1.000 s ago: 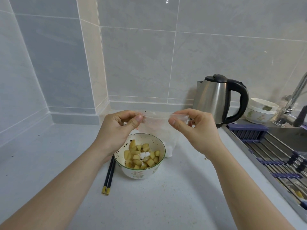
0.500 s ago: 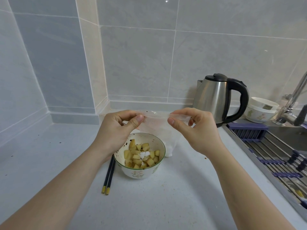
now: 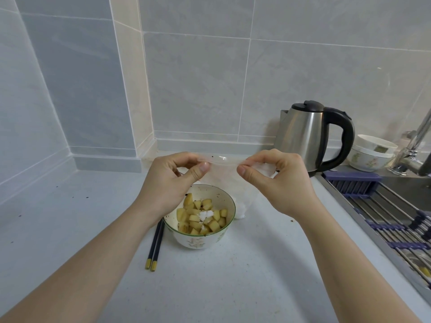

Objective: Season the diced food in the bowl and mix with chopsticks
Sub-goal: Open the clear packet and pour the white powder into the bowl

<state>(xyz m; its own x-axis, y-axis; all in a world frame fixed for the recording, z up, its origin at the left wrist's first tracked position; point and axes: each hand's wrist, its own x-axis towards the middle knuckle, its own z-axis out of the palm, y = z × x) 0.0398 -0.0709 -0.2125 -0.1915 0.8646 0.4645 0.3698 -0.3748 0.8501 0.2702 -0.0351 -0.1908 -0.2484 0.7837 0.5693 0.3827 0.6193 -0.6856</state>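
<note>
A white floral bowl (image 3: 224,236) stands on the counter, filled with yellow diced food (image 3: 193,217) topped by a small heap of white powder (image 3: 206,214). Above and behind it hangs a clear plastic bag (image 3: 229,180) with white powder at its bottom. My left hand (image 3: 170,183) pinches the bag's top edge on the left, and my right hand (image 3: 277,180) pinches it on the right. A pair of dark chopsticks (image 3: 155,248) with yellow ends lies left of the bowl, partly hidden under my left forearm.
A steel kettle (image 3: 305,138) with a black handle stands at the back right. Beside it are stacked white bowls (image 3: 370,155) and a tap (image 3: 417,145). A sink with a roll-up drying rack (image 3: 394,220) runs along the right. Tiled walls close the back and left.
Both hands still pinch the bag's top edge above the bowl, and they have barely shifted. The bowl and chopsticks have not moved.
</note>
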